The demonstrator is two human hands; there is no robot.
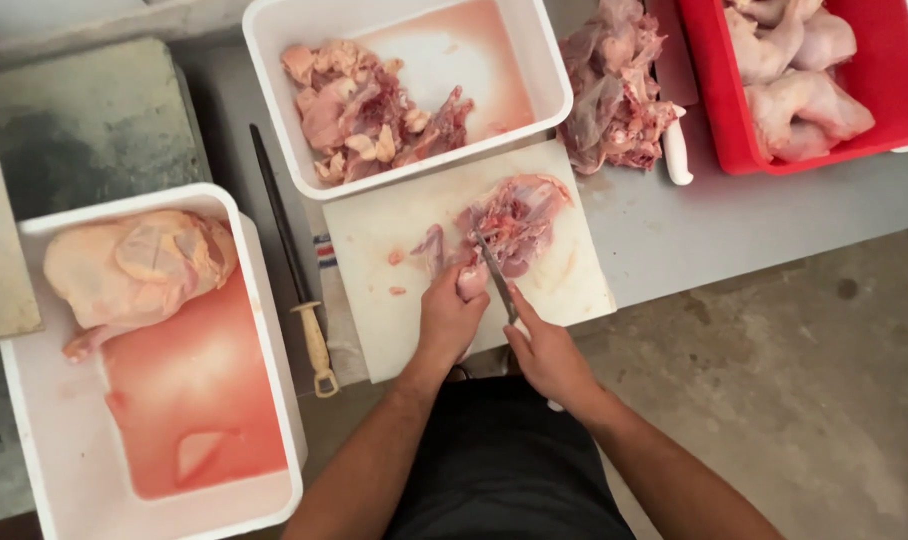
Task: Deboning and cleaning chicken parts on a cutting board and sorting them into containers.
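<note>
Two hands at work over the white cutting board (374, 250), which sits at the near table edge, just in front of the upper white tub (534, 60) of cut pieces. Left hand (450, 318) is closed around the near end of the chicken carcass (519, 215), pinning it to the board. Right hand (546, 355) is wrapped tight on the knife (496, 275), forefinger along the spine, blade angled up into the meat.

From my seat the carcass reads as soft, wet and slippery, light, with bone giving some stiffness inside. I judge the best hold is where the left hand has it: on a bony end, well back from the blade, pressing down rather than pinching skin.

Sharpening steel (286, 250) lies left of the board. Whole bird (139, 265) in the left white tub (274, 400). Red crate (714, 90) of pieces sits far right, a loose pile of trimmings (614, 90) beside it.
</note>
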